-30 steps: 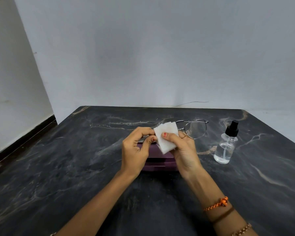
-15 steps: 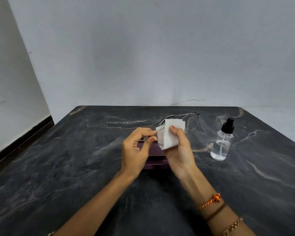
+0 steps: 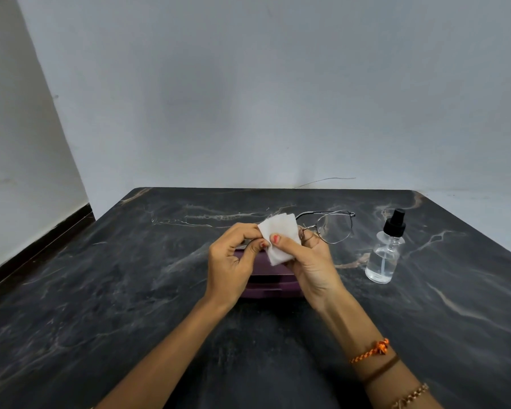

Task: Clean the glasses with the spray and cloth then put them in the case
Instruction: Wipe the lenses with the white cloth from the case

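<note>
Head view: hands (image 3: 275, 258) rub cloth (image 3: 279, 236) on glasses (image 3: 335, 228) (mid-air).

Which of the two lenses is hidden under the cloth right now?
The lens under the white folded cloth, between both hands, is hidden. The other lens of the thin metal-framed glasses sticks out bare toward the clear spray bottle.

Case (image 3: 270, 283) half behind hands (image 3: 278, 261)

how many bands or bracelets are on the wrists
3, all on the right forearm: an orange braided thread nearest the hand, a dark brown band below it, and a beaded chain at the bottom frame edge. The left wrist looks bare, though its underside is hidden.
</note>
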Motion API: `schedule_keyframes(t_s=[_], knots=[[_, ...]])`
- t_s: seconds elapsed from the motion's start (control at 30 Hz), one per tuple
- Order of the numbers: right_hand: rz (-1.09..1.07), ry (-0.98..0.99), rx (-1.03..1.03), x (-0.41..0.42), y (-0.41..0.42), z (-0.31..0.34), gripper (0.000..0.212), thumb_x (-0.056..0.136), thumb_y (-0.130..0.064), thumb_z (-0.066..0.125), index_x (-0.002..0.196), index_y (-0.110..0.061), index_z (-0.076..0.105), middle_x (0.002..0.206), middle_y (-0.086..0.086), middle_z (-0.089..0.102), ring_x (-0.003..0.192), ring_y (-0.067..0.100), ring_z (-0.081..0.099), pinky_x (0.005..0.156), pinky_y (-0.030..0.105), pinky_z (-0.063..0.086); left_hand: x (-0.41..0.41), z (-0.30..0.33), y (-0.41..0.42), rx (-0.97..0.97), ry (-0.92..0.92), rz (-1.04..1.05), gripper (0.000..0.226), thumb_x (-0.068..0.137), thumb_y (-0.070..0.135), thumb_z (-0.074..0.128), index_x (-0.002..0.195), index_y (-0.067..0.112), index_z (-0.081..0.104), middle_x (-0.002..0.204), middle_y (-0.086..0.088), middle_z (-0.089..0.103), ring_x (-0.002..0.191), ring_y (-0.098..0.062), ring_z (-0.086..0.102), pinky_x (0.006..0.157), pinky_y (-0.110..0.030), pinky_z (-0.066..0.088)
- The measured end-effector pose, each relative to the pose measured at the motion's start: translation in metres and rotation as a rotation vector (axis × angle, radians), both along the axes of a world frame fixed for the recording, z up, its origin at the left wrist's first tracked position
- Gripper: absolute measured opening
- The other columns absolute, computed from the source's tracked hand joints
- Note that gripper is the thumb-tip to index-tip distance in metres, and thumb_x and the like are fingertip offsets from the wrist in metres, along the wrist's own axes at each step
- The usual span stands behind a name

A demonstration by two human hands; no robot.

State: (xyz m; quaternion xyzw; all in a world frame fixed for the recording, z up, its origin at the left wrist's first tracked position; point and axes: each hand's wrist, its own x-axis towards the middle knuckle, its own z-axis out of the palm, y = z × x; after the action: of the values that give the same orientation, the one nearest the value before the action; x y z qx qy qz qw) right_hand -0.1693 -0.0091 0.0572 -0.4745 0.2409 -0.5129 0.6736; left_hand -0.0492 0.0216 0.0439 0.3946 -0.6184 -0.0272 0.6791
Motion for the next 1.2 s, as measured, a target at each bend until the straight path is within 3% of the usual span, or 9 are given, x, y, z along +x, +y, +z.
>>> schedule_keyframes(t_s=[0.17,0.3,0.4,0.53,0.67,0.77,0.93,1.07,1.2], knots=[[0.052,0.008,0.012,-0.004,-0.001,0.006,0.031,0.054,-0.014,0.072,0.084,-0.010,0.066,0.068,-0.003,0.072,0.065,0.008,0.067,0.055,0.020,0.054,0.000,0.002,0.000,-0.013,0.045,0.002,0.021,0.073,-0.005,0.059,0.082,0.013,0.063,0.080,0.009,0.061,0.079,0.005,0.058,0.072,-0.010,0.046],[0.051,-0.032,0.043,-0.005,-0.002,0.008,0.027,0.057,0.000,0.071,0.083,-0.007,0.066,0.068,-0.001,0.071,0.067,0.010,0.066,0.059,0.020,0.054,0.002,0.004,0.002,0.000,0.092,0.009,0.022,0.075,0.000,0.061,0.085,0.019,0.063,0.083,0.010,0.063,0.083,0.005,0.059,0.074,-0.009,0.045],[0.012,-0.107,0.120,-0.004,-0.001,0.007,0.011,0.072,-0.004,0.059,0.078,-0.009,0.067,0.071,0.002,0.069,0.072,0.014,0.063,0.057,0.022,0.053,0.004,0.005,0.001,0.001,0.102,0.012,0.023,0.077,0.000,0.062,0.086,0.021,0.063,0.083,0.009,0.063,0.083,0.002,0.060,0.073,-0.013,0.048],[0.012,-0.259,0.186,0.000,0.003,0.009,0.013,0.064,-0.017,0.061,0.066,-0.013,0.073,0.070,0.002,0.071,0.069,0.013,0.067,0.058,0.023,0.056,0.000,0.005,0.003,0.022,0.128,-0.010,0.026,0.077,0.002,0.061,0.084,0.027,0.063,0.082,0.009,0.064,0.080,0.000,0.060,0.072,-0.016,0.049],[0.009,-0.385,0.230,0.005,0.005,0.006,0.019,0.065,-0.015,0.062,0.082,-0.008,0.063,0.066,0.003,0.071,0.063,0.012,0.068,0.053,0.021,0.055,-0.005,0.002,0.003,0.040,0.129,-0.043,0.025,0.076,0.000,0.063,0.084,0.024,0.064,0.080,0.011,0.065,0.082,0.000,0.061,0.073,-0.013,0.047],[0.025,-0.337,0.186,0.005,0.006,0.005,0.022,0.064,-0.015,0.063,0.085,-0.006,0.062,0.064,0.003,0.070,0.061,0.011,0.067,0.052,0.020,0.053,-0.007,0.000,0.003,0.064,0.166,-0.083,0.021,0.074,0.007,0.063,0.082,0.026,0.065,0.077,0.015,0.068,0.081,-0.005,0.062,0.074,-0.021,0.051],[0.053,-0.203,0.103,0.008,0.006,-0.002,0.024,0.061,-0.011,0.068,0.084,-0.004,0.066,0.070,0.004,0.073,0.066,0.012,0.068,0.058,0.021,0.056,-0.007,-0.003,0.003,0.044,0.129,-0.099,0.023,0.074,0.003,0.062,0.073,0.026,0.064,0.074,0.015,0.066,0.075,-0.001,0.059,0.070,-0.015,0.047],[0.043,-0.091,0.074,0.003,0.002,-0.001,0.029,0.057,-0.011,0.072,0.085,-0.005,0.067,0.073,0.003,0.073,0.070,0.013,0.069,0.061,0.022,0.056,-0.003,-0.001,0.003,0.033,0.090,-0.078,0.014,0.074,0.001,0.061,0.076,0.014,0.063,0.075,0.007,0.062,0.072,0.000,0.058,0.066,-0.013,0.046],[0.016,0.017,0.009,-0.002,0.000,0.002,0.015,0.053,-0.010,0.073,0.067,-0.010,0.070,0.065,-0.002,0.071,0.064,0.009,0.067,0.055,0.019,0.054,0.001,0.003,0.002,0.028,0.104,-0.071,0.021,0.074,0.000,0.060,0.078,0.021,0.063,0.075,0.013,0.065,0.074,0.003,0.059,0.068,-0.011,0.046]])
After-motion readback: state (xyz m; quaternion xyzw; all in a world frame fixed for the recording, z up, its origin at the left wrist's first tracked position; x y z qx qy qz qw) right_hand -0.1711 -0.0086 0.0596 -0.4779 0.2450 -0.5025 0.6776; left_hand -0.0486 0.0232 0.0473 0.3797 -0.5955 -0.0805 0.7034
